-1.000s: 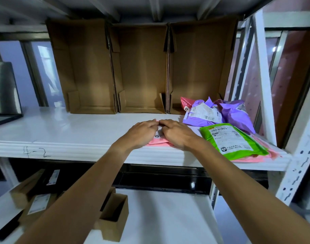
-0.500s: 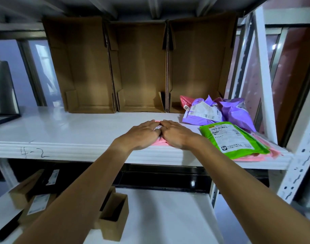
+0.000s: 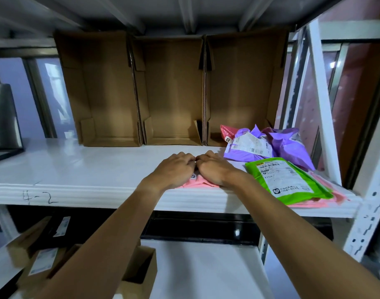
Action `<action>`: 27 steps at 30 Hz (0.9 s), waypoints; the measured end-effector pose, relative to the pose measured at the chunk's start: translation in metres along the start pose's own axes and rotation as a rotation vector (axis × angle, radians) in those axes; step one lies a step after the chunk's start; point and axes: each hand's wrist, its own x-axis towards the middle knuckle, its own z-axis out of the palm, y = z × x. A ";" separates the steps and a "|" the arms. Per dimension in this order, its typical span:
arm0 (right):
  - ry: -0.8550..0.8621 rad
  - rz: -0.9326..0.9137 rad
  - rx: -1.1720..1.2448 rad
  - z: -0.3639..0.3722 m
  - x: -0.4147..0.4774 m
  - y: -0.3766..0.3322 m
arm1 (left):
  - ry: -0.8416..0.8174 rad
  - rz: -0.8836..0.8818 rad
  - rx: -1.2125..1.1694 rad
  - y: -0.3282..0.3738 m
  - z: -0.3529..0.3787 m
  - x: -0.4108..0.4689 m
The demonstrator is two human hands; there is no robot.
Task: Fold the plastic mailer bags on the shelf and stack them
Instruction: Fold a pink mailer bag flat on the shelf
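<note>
At the far left edge of the frame a dark-framed flat panel (image 3: 3, 126) stands on the long white shelf board (image 3: 77, 169), and the handwritten mark "4-2" (image 3: 37, 197) sits on the board's front lip in the lower left. Below it, small brown cardboard cartons with white labels (image 3: 42, 262) lie on the lower shelf.

Along the back of the white shelf board, three open brown cardboard boxes stand side by side, touching: the left box (image 3: 107, 93), the middle box (image 3: 174, 93) and the right box (image 3: 243, 89).

In the centre of the frame, the left hand (image 3: 174, 169) and the right hand (image 3: 215, 171) lie palm down, knuckles up, their fingers bent and meeting in the middle. Both rest on a small pink plastic mailer bag (image 3: 197, 184) at the board's front edge, which shows only as a strip beneath the wrists. The fingertips are hidden, so I cannot tell whether they pinch the plastic or only press it.

To the right, crumpled purple plastic mailer bags with white shipping labels (image 3: 249, 147) are heaped near the right box. In front of them a flat green plastic mailer bag with a white label (image 3: 288, 180) lies on top of flat pink plastic mailer bags (image 3: 335, 195). A white perforated upright post (image 3: 370, 190) stands at the right edge.
</note>
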 end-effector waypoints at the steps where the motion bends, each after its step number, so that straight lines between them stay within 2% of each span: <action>1: 0.006 0.004 -0.025 0.002 0.002 0.000 | 0.001 0.006 0.035 -0.003 0.003 0.002; 7: 0.117 -0.020 -0.009 0.007 0.001 -0.002 | -0.013 -0.013 0.000 -0.001 0.003 0.000; 20: 0.135 -0.023 0.003 0.006 -0.002 -0.005 | -0.030 0.012 0.223 -0.001 0.002 0.004; 27: 0.153 0.042 -0.085 -0.001 -0.013 -0.008 | -0.048 -0.045 0.219 -0.001 0.001 0.001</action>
